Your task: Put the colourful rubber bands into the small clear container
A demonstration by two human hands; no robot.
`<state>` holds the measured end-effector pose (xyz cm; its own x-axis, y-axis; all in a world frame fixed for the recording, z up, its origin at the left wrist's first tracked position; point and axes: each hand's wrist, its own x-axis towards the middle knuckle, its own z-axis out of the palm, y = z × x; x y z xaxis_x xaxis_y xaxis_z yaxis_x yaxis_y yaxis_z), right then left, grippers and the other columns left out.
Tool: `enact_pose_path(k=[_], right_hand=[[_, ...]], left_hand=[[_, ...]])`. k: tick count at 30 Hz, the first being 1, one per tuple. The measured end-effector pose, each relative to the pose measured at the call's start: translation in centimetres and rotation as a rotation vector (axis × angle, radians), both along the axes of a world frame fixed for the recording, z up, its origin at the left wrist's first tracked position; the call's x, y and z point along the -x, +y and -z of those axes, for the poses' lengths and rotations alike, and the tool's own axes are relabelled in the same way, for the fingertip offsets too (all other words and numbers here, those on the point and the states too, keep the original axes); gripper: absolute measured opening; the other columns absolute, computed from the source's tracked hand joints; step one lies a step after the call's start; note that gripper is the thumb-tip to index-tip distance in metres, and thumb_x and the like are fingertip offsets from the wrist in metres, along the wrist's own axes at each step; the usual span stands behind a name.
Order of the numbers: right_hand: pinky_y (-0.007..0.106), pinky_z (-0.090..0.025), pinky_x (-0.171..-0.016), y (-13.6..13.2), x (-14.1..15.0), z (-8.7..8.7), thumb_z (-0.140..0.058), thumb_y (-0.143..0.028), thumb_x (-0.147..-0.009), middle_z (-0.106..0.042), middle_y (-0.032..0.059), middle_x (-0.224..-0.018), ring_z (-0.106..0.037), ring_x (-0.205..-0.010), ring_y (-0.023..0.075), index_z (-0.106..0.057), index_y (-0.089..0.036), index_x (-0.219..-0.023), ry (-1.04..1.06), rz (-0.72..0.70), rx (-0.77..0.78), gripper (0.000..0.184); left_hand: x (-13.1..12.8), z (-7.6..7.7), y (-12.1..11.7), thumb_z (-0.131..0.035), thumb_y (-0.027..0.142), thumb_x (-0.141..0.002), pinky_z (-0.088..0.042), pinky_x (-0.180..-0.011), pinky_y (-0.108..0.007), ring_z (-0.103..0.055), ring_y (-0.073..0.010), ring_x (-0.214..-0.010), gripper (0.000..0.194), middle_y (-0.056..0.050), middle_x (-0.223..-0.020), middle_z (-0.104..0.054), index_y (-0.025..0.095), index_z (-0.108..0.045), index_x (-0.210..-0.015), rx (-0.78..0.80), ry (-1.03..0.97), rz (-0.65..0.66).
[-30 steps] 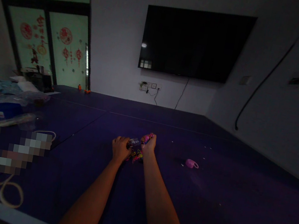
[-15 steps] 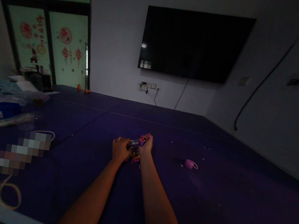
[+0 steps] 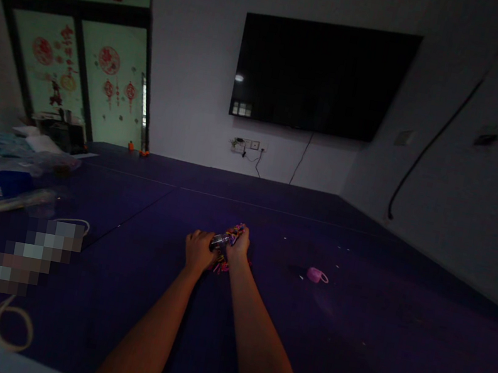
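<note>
My left hand [image 3: 199, 251] is closed around a small clear container [image 3: 219, 242], which lies tilted on its side with its end toward my right hand. My right hand [image 3: 239, 246] is closed on a bunch of colourful hair ties [image 3: 236, 231], pink, yellow and purple, held at the container's mouth. More of these thin loops [image 3: 221, 264] show below, between my hands, over the dark purple surface. A pink lid with a loop handle [image 3: 315, 274] lies to the right, apart from both hands. The fingertips of my right hand are partly hidden.
On the left are a blurred-out power-strip-like shape [image 3: 32, 252] with a pale cord [image 3: 12, 328], a blue box [image 3: 4, 182] and plastic wrapping [image 3: 50, 163]. Small white scraps dot the purple surface [image 3: 376, 309]. A television [image 3: 324, 78] hangs on the far wall.
My right hand has shifted slightly left and down, closer to the container. The hair ties in it look more spread out, and the loops below my hands have changed shape.
</note>
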<state>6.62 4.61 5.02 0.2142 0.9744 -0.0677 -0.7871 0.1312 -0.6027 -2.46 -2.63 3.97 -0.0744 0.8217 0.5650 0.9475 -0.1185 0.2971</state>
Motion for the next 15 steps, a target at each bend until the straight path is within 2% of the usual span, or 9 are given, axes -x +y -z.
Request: enact_pose_path(k=[8,15], right_hand=[[0.022,-0.049,-0.049,0.01,-0.1,0.18,-0.045,-0.027,-0.078,-0.048,-0.0098,-0.045,-0.048,-0.037,0.008,-0.04,-0.022,-0.063,0.069,0.002,0.016,0.017],[0.02,-0.041,-0.039,0.28,0.19,0.61,-0.046,-0.025,-0.074,-0.048,-0.0078,-0.045,-0.049,-0.038,0.0089,-0.042,-0.021,-0.061,0.088,-0.024,0.002,0.015]], left_hand=[[-0.16,-0.58,-0.35,-0.055,0.028,-0.076,-0.031,-0.083,-0.036,-0.051,-0.0249,-0.102,0.025,-0.006,-0.099,-0.067,0.023,-0.062,-0.099,0.107,0.025,-0.03],[-0.14,-0.75,-0.48,-0.056,0.029,-0.076,-0.031,-0.082,-0.036,-0.05,-0.0259,-0.102,0.023,-0.007,-0.101,-0.066,0.023,-0.063,-0.097,0.121,0.028,-0.029]])
